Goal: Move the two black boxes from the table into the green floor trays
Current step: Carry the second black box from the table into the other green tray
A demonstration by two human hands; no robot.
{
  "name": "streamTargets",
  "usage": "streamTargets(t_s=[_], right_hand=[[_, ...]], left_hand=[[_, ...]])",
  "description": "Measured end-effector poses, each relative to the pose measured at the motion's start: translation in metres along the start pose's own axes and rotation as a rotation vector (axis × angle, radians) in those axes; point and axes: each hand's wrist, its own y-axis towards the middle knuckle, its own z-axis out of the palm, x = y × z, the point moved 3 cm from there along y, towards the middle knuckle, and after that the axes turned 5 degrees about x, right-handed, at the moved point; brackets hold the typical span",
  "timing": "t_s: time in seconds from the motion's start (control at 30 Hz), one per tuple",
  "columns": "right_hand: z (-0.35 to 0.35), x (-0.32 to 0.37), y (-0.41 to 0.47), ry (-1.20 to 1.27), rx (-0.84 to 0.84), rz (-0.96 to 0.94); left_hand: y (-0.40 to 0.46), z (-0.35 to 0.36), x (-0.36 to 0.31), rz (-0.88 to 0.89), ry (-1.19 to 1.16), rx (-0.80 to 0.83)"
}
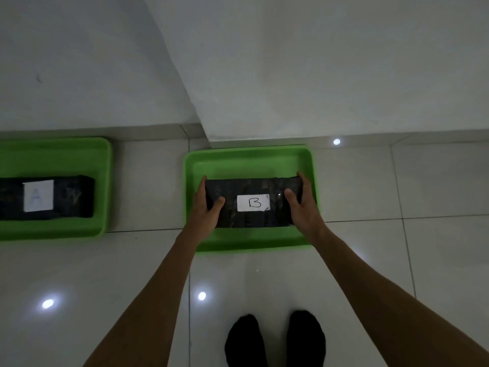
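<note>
I see my left hand (205, 213) and right hand (304, 207) grasping the ends of the black wrapped box labelled B (251, 215) inside the green plastic tray (251, 241); far-side fingers hidden. At nine o'clock, box A (74, 197) sits in a cropped second green tray (66, 151)

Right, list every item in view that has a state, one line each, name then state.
box B: in the right tray, gripped at both ends.
box A: lying in the left tray, untouched.
right tray: on the floor, holds box B.
left tray: on the floor, holds box A.
left hand: closed on box B's left end.
right hand: closed on box B's right end.
</note>
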Motion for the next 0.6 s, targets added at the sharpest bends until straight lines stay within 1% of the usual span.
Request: streamTargets(t_s=[0.17, 0.3, 0.4, 0.47, 0.5, 0.53, 0.6], right_hand=[[0.001, -0.005, 0.014, -0.029, 0.000, 0.014], [-0.015, 0.014, 0.002, -0.052, 0.055, 0.089], [-0.038, 0.044, -0.032, -0.113, 0.052, 0.128], [-0.056, 0.072, -0.063, -0.211, 0.083, 0.112], [-0.066, 0.091, -0.079, -0.264, 0.101, 0.089], [-0.076, 0.114, -0.095, -0.324, 0.119, 0.084], [-0.094, 0.154, -0.132, -0.471, 0.170, 0.047]], left_hand=[[0.009, 0.002, -0.004, 0.001, 0.049, -0.027], [-0.008, -0.004, -0.022, -0.102, 0.075, -0.016], [-0.047, -0.017, -0.045, -0.189, 0.196, -0.033], [-0.081, -0.027, -0.063, -0.223, 0.275, 0.045], [-0.099, -0.034, -0.078, -0.213, 0.319, 0.092], [-0.117, -0.041, -0.098, -0.190, 0.362, 0.143], [-0.158, -0.054, -0.138, -0.073, 0.419, 0.235]])
